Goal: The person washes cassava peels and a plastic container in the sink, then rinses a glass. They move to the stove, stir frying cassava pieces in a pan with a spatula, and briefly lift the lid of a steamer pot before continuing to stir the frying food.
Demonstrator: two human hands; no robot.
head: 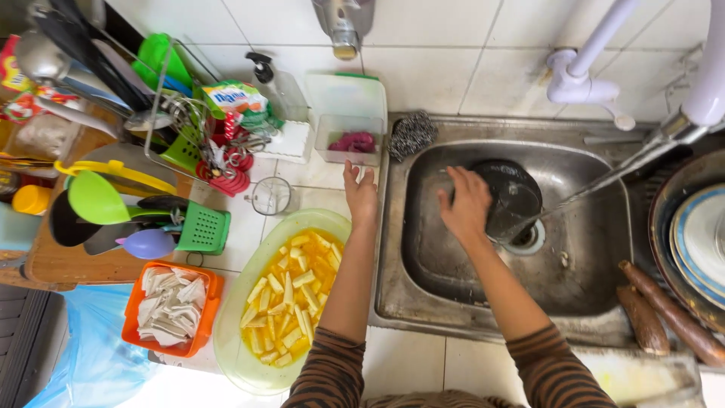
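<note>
place: home kitchen
sink [453, 302]: steel, 3 o'clock, tap running
walls: white tile [453, 53], 12 o'clock
rack [162, 113]: utensils, 10 o'clock
plates [698, 242]: 3 o'clock edge
food: bowl [234, 340] of cut pieces, 7 o'clock

Both forearms are bare — the sleeves [555, 374] are pushed up to the elbows, knitted with narrow brown and black stripes, snug on the arms.
</note>
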